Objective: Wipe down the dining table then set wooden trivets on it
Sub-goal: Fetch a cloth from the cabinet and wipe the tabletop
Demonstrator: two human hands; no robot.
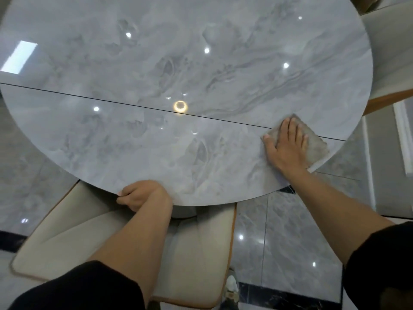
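A round grey marble dining table [169,70] fills most of the view, with a thin dark seam running across it. My right hand [286,148] lies flat, fingers spread, on a grey folded cloth [312,144] at the table's near right edge. The cloth reaches the rim and slightly overhangs it. My left hand [138,195] grips the table's near edge, fingers curled under the rim. No wooden trivets are in view.
A beige padded chair [196,247] with a wood-coloured rim stands tucked under the near edge, below my left arm. Another pale chair [388,54] stands at the right. Glossy grey floor tiles [290,238] surround the table.
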